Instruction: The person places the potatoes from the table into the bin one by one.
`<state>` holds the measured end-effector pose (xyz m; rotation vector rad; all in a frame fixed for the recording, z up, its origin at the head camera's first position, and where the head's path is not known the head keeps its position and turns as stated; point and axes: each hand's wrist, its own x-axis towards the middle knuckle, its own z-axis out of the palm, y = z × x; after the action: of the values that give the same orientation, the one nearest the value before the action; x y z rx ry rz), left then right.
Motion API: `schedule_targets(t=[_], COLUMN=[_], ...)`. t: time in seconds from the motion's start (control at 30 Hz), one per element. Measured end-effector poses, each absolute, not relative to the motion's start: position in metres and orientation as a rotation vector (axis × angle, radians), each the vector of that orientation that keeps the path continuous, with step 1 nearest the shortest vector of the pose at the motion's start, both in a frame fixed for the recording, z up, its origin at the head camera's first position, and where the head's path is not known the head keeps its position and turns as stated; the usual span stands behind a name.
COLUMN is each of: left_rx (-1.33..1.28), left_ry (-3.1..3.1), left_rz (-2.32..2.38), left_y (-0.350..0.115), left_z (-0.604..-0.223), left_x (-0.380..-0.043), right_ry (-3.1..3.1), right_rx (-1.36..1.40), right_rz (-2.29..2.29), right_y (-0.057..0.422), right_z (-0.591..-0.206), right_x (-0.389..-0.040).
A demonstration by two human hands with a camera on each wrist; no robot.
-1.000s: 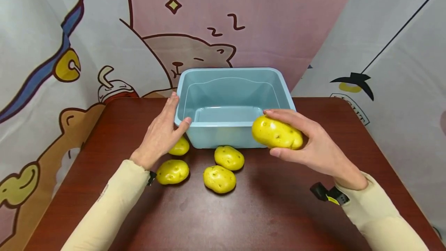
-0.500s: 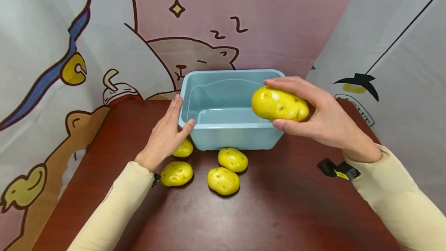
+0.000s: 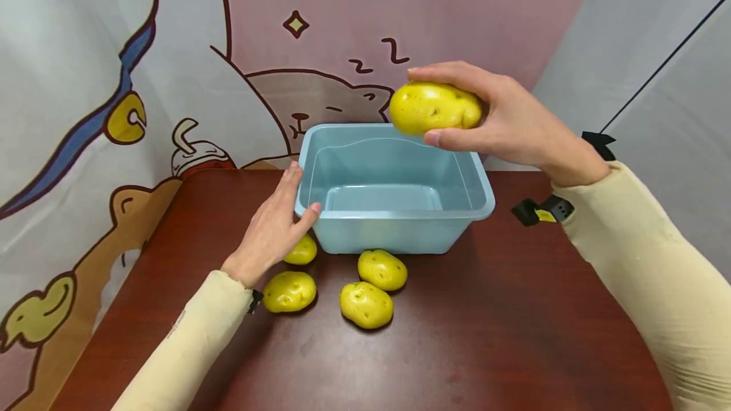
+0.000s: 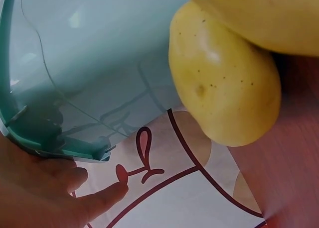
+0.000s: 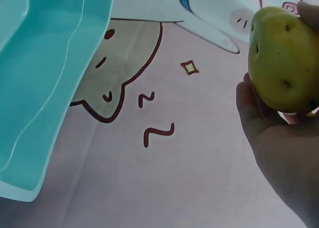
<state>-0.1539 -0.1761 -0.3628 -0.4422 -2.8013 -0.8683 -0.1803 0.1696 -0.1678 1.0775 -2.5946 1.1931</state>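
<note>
My right hand [image 3: 502, 113] holds a yellow potato [image 3: 434, 108] between thumb and fingers, raised above the back right part of a light blue plastic bin [image 3: 394, 215]. In the right wrist view the same potato [image 5: 284, 63] sits in the hand, off to the side of the bin's wall. With fairly straight fingers, my left hand [image 3: 271, 227] rests against the bin's left rim, its thumb at the front left corner. Below that hand lie two potatoes, one partly hidden [image 3: 301, 250] and one nearer [image 3: 289, 292]. Two more potatoes, a rear one [image 3: 382, 269] and a front one [image 3: 366, 305], lie close together before the bin.
The bin stands near the back edge of a dark red-brown table [image 3: 457, 347]. Behind it hangs a curtain [image 3: 457, 11] printed with cartoon animals. Inside, the bin's floor shows bare.
My right hand has lifted the potato from the bin's front right side up and over toward its back. The left hand stays at the left rim. The head view has shifted slightly.
</note>
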Motion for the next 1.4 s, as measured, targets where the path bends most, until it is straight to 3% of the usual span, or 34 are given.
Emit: schedule_targets(t=[0.27,0.6,1.4], left_rx=[-0.429,-0.436,-0.439], left_ry=[-2.802,-2.800,-2.822], left_rz=[-0.870,-0.861,-0.822], left_y=[-0.178,-0.177,-0.180], left_z=[-0.363,-0.365,-0.360], left_x=[-0.154,-0.153,-0.152], right_ry=[-2.735,-2.908,-3.123], right_rx=[1.134,1.190,1.322], right_rz=[1.153,1.082,1.018], right_y=[0.149,0.133,0.124], right_z=[-0.173,-0.220,-0.294], right_x=[-0.229,-0.289,-0.311])
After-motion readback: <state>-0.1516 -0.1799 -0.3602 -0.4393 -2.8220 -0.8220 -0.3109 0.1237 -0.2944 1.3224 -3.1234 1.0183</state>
